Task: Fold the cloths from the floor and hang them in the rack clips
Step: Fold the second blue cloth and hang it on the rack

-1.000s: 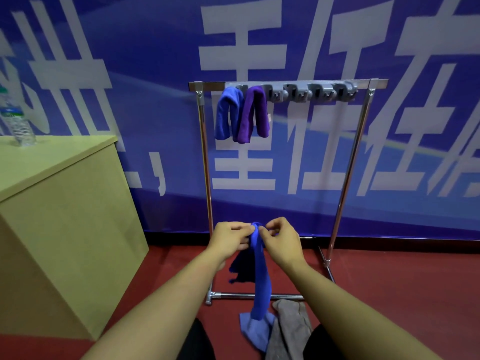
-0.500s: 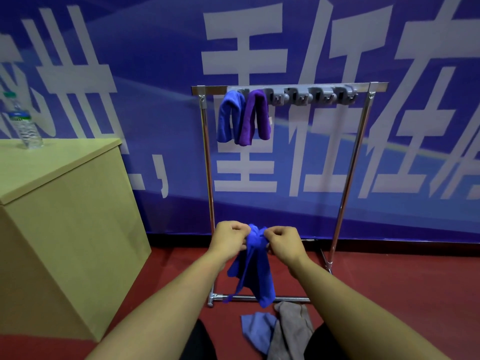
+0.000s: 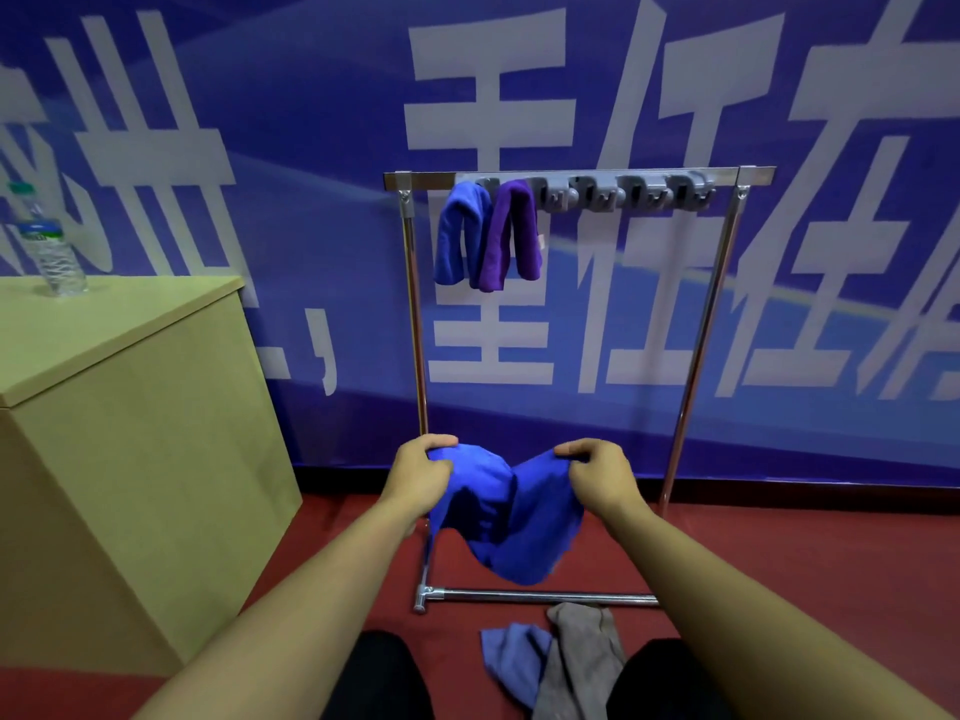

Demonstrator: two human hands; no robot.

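A bright blue cloth [image 3: 506, 517] hangs spread in the air in front of the rack, sagging in the middle. My left hand [image 3: 421, 472] grips its left top corner and my right hand [image 3: 597, 475] grips its right top corner. The metal rack [image 3: 696, 356] stands against the wall with a grey clip strip [image 3: 623, 192] on its top bar. A blue cloth [image 3: 460, 233] and a purple cloth [image 3: 511, 233] hang folded from the leftmost clips. On the red floor lie a pale blue cloth [image 3: 511, 659] and a grey cloth [image 3: 579, 662].
A tan wooden cabinet [image 3: 130, 449] stands at the left with a plastic water bottle [image 3: 47, 241] on top. A blue banner with white characters covers the wall behind. My dark-clothed knees fill the bottom edge beside the floor cloths.
My hands have moved apart, opening the bunched blue cloth out wide. Its lower end has lifted off the floor pile.
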